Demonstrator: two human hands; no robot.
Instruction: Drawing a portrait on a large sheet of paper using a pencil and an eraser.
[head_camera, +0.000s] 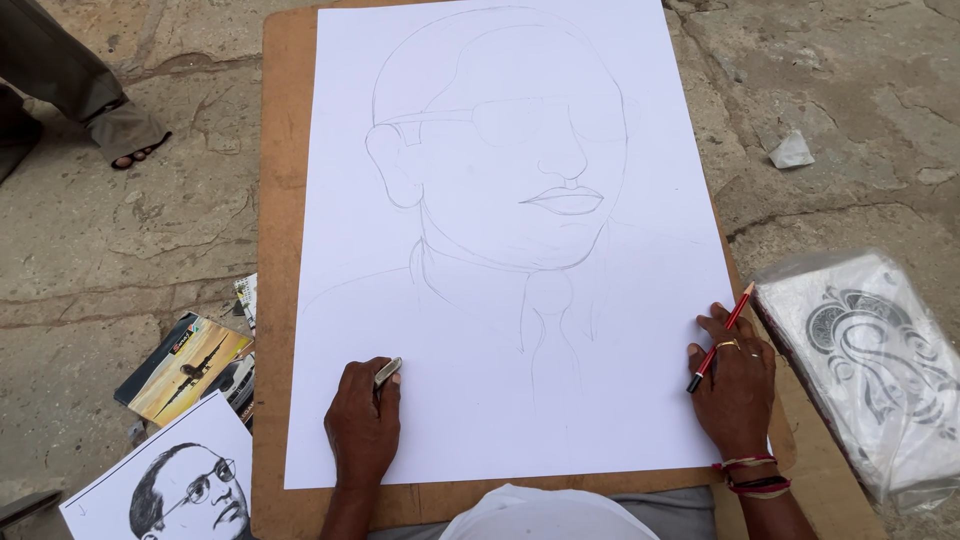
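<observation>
Your right hand (735, 385) rests on the right edge of the large white sheet of paper (500, 400), its fingers closed around one red pencil with a dark tip (719, 338). The pencil's long axis runs diagonally: the dark end points down and left toward you, the other end up and right, away from you. Your left hand (362, 425) presses on the lower part of the sheet, thumb and fingers pinching one small pale eraser (388, 371), which slants up to the right. The sheet lies lengthwise away from you on a brown wooden drawing board (285, 150) and carries a faint pencil outline of a head and shoulders. At lower left lies one white printed portrait sheet (180, 485); above it, one glossy card with an orange sky and a dark aeroplane (185, 365). To your right sits one clear plastic-wrapped pack with a grey swirl pattern (870, 360). One crumpled white scrap (792, 150) lies on the stone floor (130, 250).
</observation>
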